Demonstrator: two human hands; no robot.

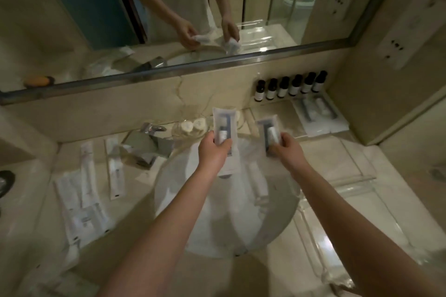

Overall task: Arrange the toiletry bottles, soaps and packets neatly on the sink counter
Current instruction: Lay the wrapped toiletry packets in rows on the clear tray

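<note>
My left hand [213,152] grips a white sealed packet [224,120] with a dark item inside, held upright over the back of the white sink basin [183,200]. My right hand [287,149] grips a second, similar packet [268,131] just to the right. Several dark toiletry bottles [290,87] with white labels stand in a row against the back wall at the right. More packets [316,113] lie below them. Round wrapped soaps [193,125] sit behind the basin. Long white packets [113,166] lie on the counter to the left.
A chrome faucet [149,140] stands left of the basin's back edge. The mirror [169,19] runs along the wall above. A clear acrylic tray [357,198] occupies the marble counter at the right. A dark round object [6,182] sits at the far left edge.
</note>
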